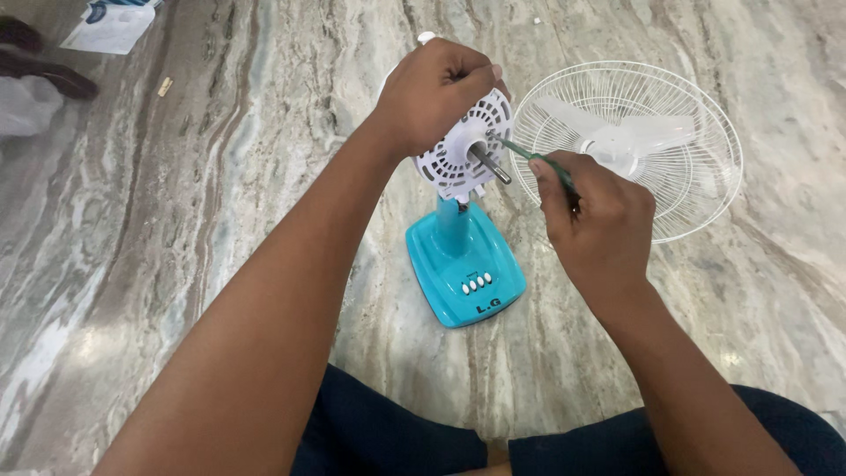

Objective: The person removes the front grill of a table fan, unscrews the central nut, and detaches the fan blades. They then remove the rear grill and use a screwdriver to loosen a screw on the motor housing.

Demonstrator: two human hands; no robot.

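A small table fan stands on the marble floor, with a turquoise base (464, 264) carrying white push buttons. Its white perforated motor housing (458, 154) faces up toward me, a bare metal shaft (490, 164) sticking out of its centre. My left hand (434, 88) grips the top of the housing. My right hand (595, 225) holds a thin green-handled screwdriver (538, 160), its tip touching the housing just right of the shaft. The white wire guard (627, 145) with the translucent blade (617, 141) lying in it rests on the floor to the right.
My dark-trousered legs (397, 432) are at the bottom edge. At the far left lie a white plastic bag (25, 104), a dark object (44, 70) and a white and blue package (113, 25). A small scrap (164, 85) lies on the floor.
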